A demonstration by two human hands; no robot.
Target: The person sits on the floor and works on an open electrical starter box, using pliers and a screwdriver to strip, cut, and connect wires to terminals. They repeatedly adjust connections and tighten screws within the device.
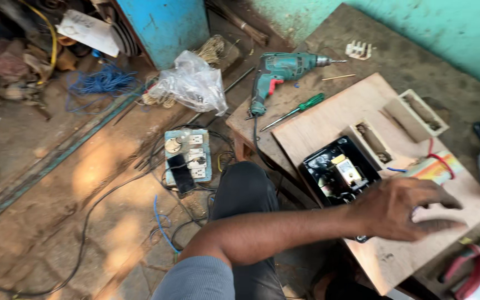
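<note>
a hand at the lower right of the frame lies flat on a wooden board, fingers spread wide and holding nothing. it is just beside a black box with small parts inside. a green drill and a green screwdriver lie near the top middle.

- One arm reaches from the near centre out to the right, forearm bare, grey sleeve at the upper arm.
- Its hand lies palm down, fingers spread and slightly blurred.
- Which arm cannot be told.
</note>
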